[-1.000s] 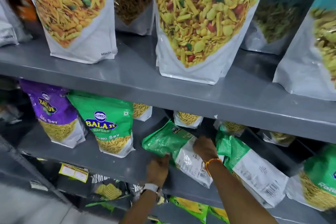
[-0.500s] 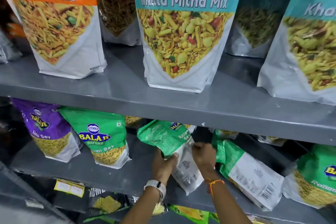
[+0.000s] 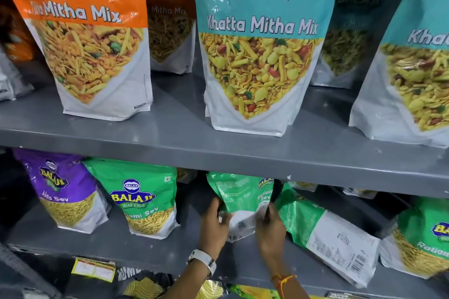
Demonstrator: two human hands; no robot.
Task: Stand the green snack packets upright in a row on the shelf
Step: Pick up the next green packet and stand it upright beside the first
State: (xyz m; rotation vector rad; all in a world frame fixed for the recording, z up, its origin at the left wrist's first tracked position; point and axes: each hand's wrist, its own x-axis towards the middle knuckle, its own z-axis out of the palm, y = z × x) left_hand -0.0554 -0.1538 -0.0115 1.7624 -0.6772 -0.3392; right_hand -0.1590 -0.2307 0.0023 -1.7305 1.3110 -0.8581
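Between left hand (image 3: 213,228) and right hand (image 3: 269,230) stands a green packet (image 3: 239,198).

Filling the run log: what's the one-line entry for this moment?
left hand + right hand: holding green packet near-upright, back facing out | next packet: lying tilted | shelf

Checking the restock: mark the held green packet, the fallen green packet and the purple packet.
Held green packet (image 3: 239,195), head view, green upper back.
Fallen green packet (image 3: 340,243), head view, white lower back panel.
Purple Aloo Sev packet (image 3: 58,184), head view, purple front.
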